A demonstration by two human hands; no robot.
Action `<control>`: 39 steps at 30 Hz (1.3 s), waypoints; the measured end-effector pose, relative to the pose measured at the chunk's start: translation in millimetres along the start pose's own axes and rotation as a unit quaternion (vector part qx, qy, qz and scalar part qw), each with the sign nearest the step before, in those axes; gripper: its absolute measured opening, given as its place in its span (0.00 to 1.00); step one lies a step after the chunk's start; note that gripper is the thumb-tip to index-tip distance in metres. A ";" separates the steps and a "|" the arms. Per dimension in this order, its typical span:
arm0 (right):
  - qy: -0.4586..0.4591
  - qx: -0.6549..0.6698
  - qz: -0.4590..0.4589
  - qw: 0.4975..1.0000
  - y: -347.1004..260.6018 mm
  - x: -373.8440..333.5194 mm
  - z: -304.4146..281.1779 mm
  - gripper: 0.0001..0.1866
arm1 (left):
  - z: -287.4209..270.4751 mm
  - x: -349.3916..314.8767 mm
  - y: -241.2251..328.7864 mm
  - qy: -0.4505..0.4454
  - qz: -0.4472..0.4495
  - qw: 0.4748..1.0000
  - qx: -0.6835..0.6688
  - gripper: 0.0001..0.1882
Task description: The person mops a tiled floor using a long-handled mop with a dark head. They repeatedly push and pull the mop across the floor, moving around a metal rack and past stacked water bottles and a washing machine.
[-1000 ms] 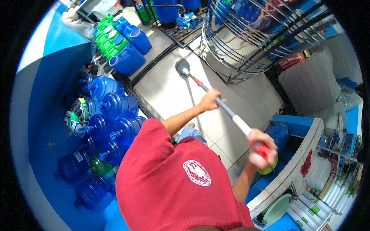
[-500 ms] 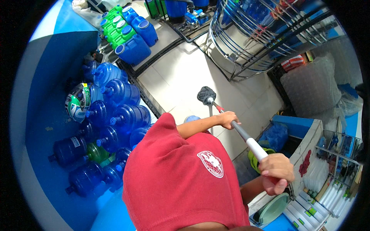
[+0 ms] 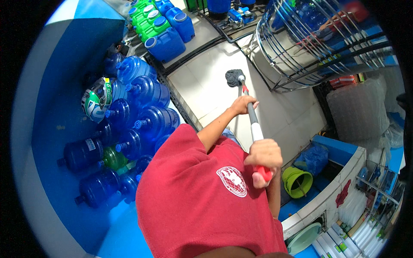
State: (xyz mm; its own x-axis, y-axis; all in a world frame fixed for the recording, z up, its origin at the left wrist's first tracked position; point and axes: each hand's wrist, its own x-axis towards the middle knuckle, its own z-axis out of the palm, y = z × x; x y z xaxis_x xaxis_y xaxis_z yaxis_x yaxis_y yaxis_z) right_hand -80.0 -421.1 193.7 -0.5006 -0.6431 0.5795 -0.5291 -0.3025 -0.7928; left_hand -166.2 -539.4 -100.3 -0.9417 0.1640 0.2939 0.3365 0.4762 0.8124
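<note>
A mop (image 3: 254, 122) with a grey and white handle reaches away from my body, its dark grey string head (image 3: 234, 78) lying on the pale tiled floor (image 3: 206, 81). Around the grey part of the handle, below the red collar, my left hand (image 3: 244, 105) is closed. Closer to my chest, my right hand (image 3: 263, 157) grips the handle near its red end, which shows beneath the fingers. Both forearms come out of red sleeves.
Large blue water bottles (image 3: 148, 124) are piled at the left beside a helmet (image 3: 96, 99). Blue and green jugs (image 3: 165, 44) stand farther back. A round metal rack (image 3: 297, 64) rises at the far right. Yellow-green buckets (image 3: 297, 182) sit by a low tiled wall (image 3: 331, 189).
The mop head has moved away and slightly right across the floor. My right hand has swung left and nearer my chest, and the handle now stands steeper in the view. Both hands still grip it.
</note>
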 end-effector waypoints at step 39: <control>0.288 -0.025 0.082 0.954 -53.5 -256.7 -88.0 0.24 | 160.2 -11.7 77.0 -0.278 -0.027 0.934 0.224 0.17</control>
State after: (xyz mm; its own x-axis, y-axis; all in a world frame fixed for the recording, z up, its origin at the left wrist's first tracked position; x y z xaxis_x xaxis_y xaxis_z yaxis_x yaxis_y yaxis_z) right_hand 16.5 -177.9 104.1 -0.8651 -0.1809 0.4679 -0.4367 -0.1874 -0.8799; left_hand -130.3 -366.2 -121.9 -0.8567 0.4936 -0.1496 0.3694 0.7898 0.4897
